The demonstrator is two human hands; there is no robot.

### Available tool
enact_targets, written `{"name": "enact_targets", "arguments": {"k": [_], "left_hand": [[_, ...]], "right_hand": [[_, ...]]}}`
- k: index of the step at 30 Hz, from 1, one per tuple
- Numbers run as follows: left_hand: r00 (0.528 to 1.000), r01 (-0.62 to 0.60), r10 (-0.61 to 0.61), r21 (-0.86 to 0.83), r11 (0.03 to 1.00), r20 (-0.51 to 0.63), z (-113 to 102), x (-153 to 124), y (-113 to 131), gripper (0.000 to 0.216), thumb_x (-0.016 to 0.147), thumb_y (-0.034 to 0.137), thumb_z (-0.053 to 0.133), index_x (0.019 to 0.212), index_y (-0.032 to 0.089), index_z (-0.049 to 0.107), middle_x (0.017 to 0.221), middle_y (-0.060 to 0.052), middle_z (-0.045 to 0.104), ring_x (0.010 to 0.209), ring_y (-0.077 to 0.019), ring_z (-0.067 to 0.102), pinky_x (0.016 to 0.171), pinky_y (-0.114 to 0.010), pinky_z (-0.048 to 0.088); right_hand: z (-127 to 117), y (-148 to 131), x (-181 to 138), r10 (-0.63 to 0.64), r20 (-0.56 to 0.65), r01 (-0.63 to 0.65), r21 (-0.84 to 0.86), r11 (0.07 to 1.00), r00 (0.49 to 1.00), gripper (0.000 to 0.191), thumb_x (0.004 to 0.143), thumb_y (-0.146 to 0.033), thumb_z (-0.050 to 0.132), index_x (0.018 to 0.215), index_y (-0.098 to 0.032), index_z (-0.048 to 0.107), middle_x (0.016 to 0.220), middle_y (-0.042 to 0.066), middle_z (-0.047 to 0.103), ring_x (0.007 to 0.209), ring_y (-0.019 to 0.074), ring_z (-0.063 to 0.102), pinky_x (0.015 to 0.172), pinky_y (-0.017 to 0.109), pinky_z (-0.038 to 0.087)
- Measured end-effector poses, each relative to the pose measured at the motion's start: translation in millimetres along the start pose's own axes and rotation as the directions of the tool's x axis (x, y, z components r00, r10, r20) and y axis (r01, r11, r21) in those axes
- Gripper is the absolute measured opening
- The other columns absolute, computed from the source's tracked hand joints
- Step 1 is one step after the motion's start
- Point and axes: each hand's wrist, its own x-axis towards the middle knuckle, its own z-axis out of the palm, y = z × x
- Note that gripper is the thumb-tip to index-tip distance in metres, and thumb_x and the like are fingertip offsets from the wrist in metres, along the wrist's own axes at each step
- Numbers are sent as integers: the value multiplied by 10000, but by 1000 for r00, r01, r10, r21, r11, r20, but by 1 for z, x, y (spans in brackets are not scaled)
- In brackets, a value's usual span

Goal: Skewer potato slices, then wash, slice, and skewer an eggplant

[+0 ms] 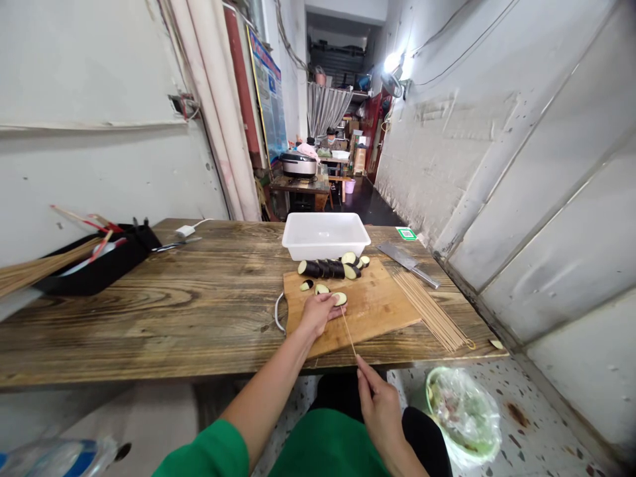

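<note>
Between its thumb and fingers, my left hand (319, 313) grips an eggplant slice (340, 299) above the wooden cutting board (370, 301). A thin wooden skewer (349, 332) is pinched near its lower end by my right hand (380, 397). Its upper tip meets the slice's near edge; whether it has gone in I cannot tell. Just beyond my left hand lie a loose slice (322, 289) and a small end piece (307, 285). A row of cut eggplant (325, 268) rests along the board's far side, with more slices at its right end.
A white plastic tub (325, 248) stands behind the board. To the right are a cleaver (408, 264) and a bundle of skewers (430, 311). A black holder (99, 265) with sticks sits far left. Below the table's right front is a bagged waste bin (462, 411).
</note>
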Motion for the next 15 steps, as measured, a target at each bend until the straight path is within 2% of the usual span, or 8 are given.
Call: {"name": "enact_targets", "arguments": {"k": [8,15], "left_hand": [[998,59,-57,-47,997,40,-5,1,4,40,773,13,675,787,47,660,863,-167,719,740,-217,715,728,-363,623],[998,43,-42,-12,999,48,-5,-1,2,37,778,31,680,815,32,678,877,-189,721,747,-228,717,712,-345,623]], "right_hand": [[6,3,1,18,-3,-18,34,999,1000,354,923,-294,453,1183,-203,676,1111,57,687,1003,209,676,860,279,561],[13,3,9,15,-16,-14,61,998,1000,348,932,-332,462,1169,-209,686,1098,64,697,984,207,685,881,288,551]]}}
